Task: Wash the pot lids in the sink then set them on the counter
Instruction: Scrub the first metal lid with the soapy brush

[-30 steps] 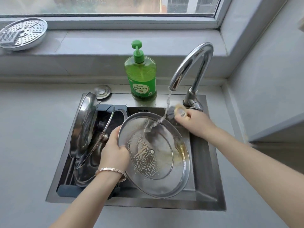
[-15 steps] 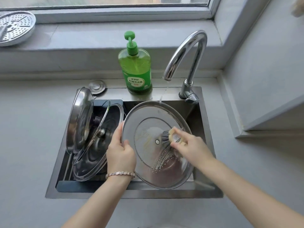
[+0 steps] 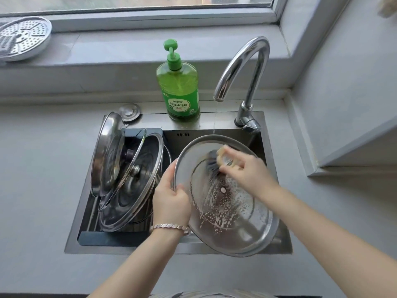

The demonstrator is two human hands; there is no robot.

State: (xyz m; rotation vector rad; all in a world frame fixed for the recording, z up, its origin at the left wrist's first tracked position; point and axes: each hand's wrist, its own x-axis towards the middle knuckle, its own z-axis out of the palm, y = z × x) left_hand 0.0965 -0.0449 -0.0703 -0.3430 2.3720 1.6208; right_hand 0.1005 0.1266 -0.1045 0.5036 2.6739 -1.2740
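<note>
My left hand (image 3: 170, 203) grips the lid (image 3: 236, 222) tilted over the sink (image 3: 129, 249), likely so suds drain; my right hand (image 3: 247, 171) pinches the scrubber (image 3: 217, 159) against it.

The lid (image 3: 236, 211) is shiny steel flecked with suds; the sink (image 3: 214, 123) brushed metal; the soap bottle (image 3: 178, 89) glossy green plastic; the surface (image 3: 38, 168) matt grey.

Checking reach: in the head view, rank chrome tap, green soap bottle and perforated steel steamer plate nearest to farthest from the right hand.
1. Chrome tap, behind the right hand.
2. Green soap bottle, back left.
3. Perforated steel steamer plate, far-left windowsill.
</note>
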